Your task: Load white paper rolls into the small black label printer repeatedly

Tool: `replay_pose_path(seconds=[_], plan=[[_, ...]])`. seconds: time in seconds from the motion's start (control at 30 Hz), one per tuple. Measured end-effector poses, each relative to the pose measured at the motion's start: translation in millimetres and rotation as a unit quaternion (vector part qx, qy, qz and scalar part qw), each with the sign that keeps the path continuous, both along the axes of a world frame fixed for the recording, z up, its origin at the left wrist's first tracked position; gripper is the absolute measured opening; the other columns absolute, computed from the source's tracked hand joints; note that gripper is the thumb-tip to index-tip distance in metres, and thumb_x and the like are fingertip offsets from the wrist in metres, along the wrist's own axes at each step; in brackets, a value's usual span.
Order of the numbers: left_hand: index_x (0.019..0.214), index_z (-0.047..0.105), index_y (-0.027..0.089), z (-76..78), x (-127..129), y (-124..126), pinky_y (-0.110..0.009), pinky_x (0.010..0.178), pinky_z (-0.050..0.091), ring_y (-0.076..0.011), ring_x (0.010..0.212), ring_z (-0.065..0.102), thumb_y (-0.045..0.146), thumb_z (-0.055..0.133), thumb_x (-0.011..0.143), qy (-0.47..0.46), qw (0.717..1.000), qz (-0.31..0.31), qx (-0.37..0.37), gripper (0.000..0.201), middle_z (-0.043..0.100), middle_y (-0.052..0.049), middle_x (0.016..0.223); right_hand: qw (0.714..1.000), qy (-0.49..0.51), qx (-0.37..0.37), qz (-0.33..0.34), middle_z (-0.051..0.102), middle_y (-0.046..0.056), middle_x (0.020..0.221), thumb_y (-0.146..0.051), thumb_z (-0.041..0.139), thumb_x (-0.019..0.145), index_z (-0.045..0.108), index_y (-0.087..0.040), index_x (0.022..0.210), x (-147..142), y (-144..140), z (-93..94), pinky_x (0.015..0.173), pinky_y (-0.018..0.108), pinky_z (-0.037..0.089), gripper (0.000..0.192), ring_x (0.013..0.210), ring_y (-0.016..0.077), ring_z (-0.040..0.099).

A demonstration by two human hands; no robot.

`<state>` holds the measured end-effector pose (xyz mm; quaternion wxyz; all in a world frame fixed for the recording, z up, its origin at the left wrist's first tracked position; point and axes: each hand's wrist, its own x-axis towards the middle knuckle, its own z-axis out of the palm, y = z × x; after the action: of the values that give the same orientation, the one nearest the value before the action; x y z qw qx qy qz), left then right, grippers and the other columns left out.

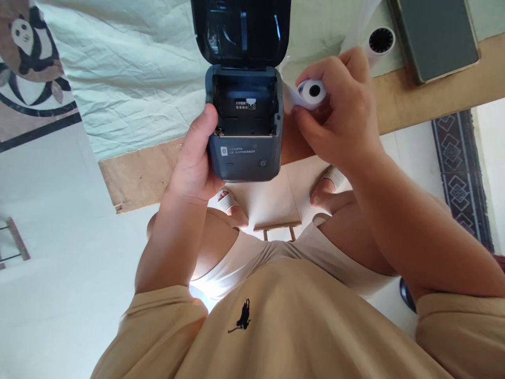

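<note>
A dark label printer (244,158) is held up near the table's front edge, its glossy black lid (241,31) swung open. Inside its bare paper bay I see a small printed label and a white scrap. My left hand (199,155) grips the printer's left side, thumb on the rim. Just right of the printer, my right hand (343,105) pinches a small white paper roll (311,93) between thumb and fingers, with the roll's dark core hole facing me. A loose strip of paper trails from the roll toward the printer.
Beyond my right hand stands another white roll (381,42) with a dark core. A dark flat tablet-like device (437,39) lies at the table's right. Pale green cloth (130,68) covers the wooden table (142,176). A panda picture (33,47) is at the far left.
</note>
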<state>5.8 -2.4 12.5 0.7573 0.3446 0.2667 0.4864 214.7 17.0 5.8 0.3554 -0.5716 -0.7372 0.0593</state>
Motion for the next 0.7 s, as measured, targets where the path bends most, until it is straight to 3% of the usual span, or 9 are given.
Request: replay_pose_path(seconds=[0.23,0.4,0.57,0.7], plan=[[0.098,0.071,0.022,1.3,1.3,-1.6,-0.042,0.108,0.048,-0.0276,0.134,0.047,0.039,0.04,0.098,0.023,0.999,0.004,-0.026,0.035,0.066,0.002,0.122,0.993,0.061,-0.028,0.096,0.061,-0.001,0.107,-0.003,0.044,0.062,0.052,-0.024,0.116,3.3,-6.9,4.3,0.083,0.026,0.048,0.059,0.095,0.0108,0.059],[0.099,0.07,0.021,1.6,2.7,-2.8,-0.046,0.107,0.048,-0.0289,0.133,0.048,0.036,0.037,0.098,0.031,0.999,0.028,-0.024,0.037,0.07,0.001,0.109,0.996,0.017,0.017,0.081,0.056,0.006,0.098,-0.02,0.061,0.072,0.062,-0.022,0.102,2.7,-6.9,2.1,0.083,0.029,0.05,0.03,0.096,0.0147,0.056],[0.105,0.069,0.021,1.6,1.3,-4.5,-0.035,0.11,0.047,-0.022,0.128,0.054,0.037,0.045,0.097,0.034,0.998,0.033,-0.038,0.03,0.068,0.004,0.116,0.989,0.053,-0.042,0.129,0.058,-0.001,0.112,-0.007,0.049,0.073,0.039,-0.034,0.132,6.0,-9.6,2.7,0.078,0.026,0.05,0.066,0.083,0.0093,0.056],[0.113,0.066,0.021,2.7,2.2,-4.4,-0.036,0.109,0.047,-0.0243,0.128,0.054,0.034,0.045,0.096,0.059,0.996,0.054,-0.046,0.03,0.068,0.001,0.116,0.995,0.012,-0.012,0.1,0.057,0.005,0.11,-0.015,0.055,0.074,0.056,-0.027,0.116,6.0,-10.1,2.7,0.092,0.029,0.05,0.043,0.103,0.0149,0.057]])
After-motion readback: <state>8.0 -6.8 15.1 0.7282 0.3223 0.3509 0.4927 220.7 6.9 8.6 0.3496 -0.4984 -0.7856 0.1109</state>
